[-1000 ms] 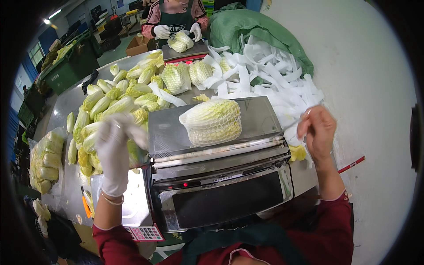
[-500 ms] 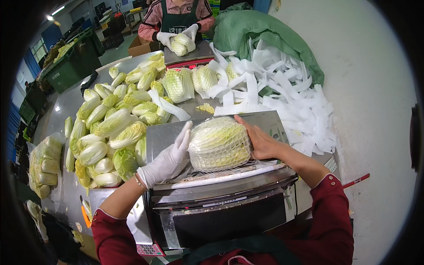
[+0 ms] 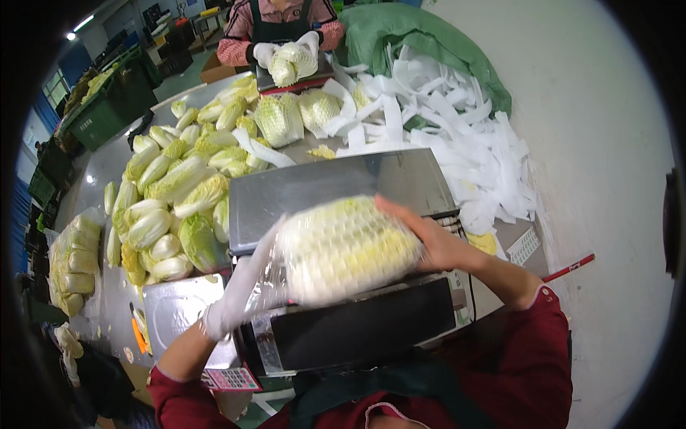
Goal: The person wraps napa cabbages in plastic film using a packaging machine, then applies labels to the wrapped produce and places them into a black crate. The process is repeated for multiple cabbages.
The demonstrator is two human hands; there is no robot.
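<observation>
Between my two hands is a pack of napa cabbage [image 3: 350, 250] in white foam netting with clear film around it, blurred by motion. My left hand [image 3: 246, 286], in a white glove, grips its left end; the glove is smeared. My bare right hand [image 3: 436, 243] is wrapped round the right end, fingers on the far top edge. The pack is tilted and held over the near part of a wrapping machine, whose flat metal plate [image 3: 321, 186] shows behind it.
To the left lies a heap of napa cabbages [image 3: 179, 179], with a bagged stack [image 3: 75, 264] beyond. White foam strips [image 3: 457, 136] spill from a green sack [image 3: 421, 43]. Two netted cabbages [image 3: 279, 120] stand near a co-worker's gloved hands [image 3: 286, 61]. A metal-topped scale [image 3: 186, 311] sits near my left forearm.
Both hands have lifted the cabbage pack off the machine's plate and drawn it toward me, tilting it. The co-worker still holds a cabbage.
</observation>
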